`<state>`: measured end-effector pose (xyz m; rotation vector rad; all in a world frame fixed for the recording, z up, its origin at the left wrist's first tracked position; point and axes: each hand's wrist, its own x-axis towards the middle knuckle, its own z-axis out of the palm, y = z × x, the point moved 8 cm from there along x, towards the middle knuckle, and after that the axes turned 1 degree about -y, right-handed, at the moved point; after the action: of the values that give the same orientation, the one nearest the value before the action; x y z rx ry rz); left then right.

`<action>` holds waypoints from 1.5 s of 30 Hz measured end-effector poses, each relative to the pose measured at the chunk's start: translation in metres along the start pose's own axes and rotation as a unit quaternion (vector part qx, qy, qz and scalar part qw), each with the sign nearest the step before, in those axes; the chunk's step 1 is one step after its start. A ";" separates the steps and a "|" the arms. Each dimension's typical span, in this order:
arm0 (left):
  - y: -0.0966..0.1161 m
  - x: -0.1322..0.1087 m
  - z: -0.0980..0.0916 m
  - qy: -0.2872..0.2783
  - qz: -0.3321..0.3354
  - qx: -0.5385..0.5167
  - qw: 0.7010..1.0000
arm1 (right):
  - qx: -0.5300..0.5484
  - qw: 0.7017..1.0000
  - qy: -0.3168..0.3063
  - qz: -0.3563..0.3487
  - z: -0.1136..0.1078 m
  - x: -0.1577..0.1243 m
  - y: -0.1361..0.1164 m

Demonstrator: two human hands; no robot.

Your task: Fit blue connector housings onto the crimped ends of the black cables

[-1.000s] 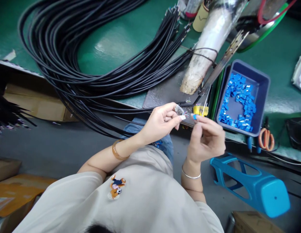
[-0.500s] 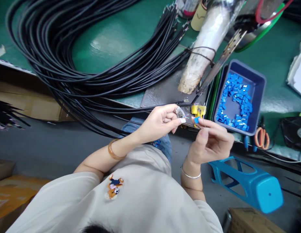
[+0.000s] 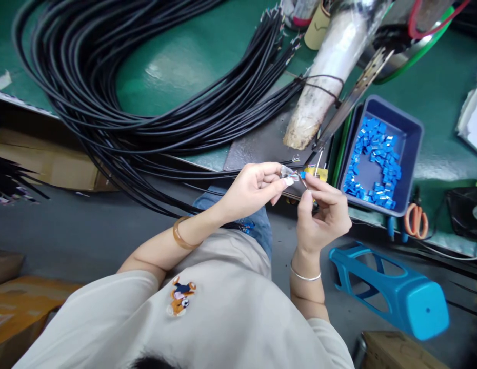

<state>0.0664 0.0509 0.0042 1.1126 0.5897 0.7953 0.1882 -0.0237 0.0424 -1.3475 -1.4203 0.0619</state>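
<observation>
My left hand [image 3: 254,189] pinches the stripped end of a black cable [image 3: 207,177], thin coloured wires poking out past the fingertips. My right hand [image 3: 323,212] pinches a small blue connector [image 3: 302,175] and holds it right against those wire tips. Both hands meet just in front of the bench edge, above my lap. A large bundle of black cables [image 3: 107,102] loops over the green bench to the left and runs toward my left hand.
A dark blue tray [image 3: 413,148] with several blue connectors stands right of my hands. Orange-handled scissors [image 3: 415,221] lie beyond it. A wrapped pale cylinder [image 3: 326,77] leans above a grey plate [image 3: 261,146]. A blue plastic stool [image 3: 392,287] lies on the floor; cardboard boxes [image 3: 50,161] sit left.
My right hand has moved left with the blue connector, closing the gap until it touches the wire tips held in my left hand. The left hand stays nearly still.
</observation>
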 end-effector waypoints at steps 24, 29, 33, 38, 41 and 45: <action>0.013 0.008 0.002 0.038 0.026 0.051 0.998 | -0.223 0.949 -0.012 -0.222 0.006 0.008 -0.030; 0.010 0.006 0.001 0.040 0.011 0.041 0.998 | -0.238 0.942 -0.025 -0.234 0.007 0.007 -0.031; 0.007 0.004 -0.001 0.044 0.006 0.043 0.998 | -0.237 0.941 -0.037 -0.239 0.008 0.005 -0.031; 0.005 0.003 -0.001 0.038 -0.003 0.052 0.998 | -0.220 0.950 -0.031 -0.221 0.007 0.007 -0.030; 0.005 0.002 -0.001 0.037 -0.003 0.058 0.998 | -0.176 0.969 -0.035 -0.172 0.004 0.010 -0.024; 0.006 0.001 -0.001 0.044 0.008 0.078 0.996 | -0.171 0.971 -0.030 -0.163 0.002 0.009 -0.023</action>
<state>0.0648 0.0538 0.0090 1.2309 0.7280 0.8250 0.1740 -0.0240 0.0632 -1.3746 -1.7442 -0.3787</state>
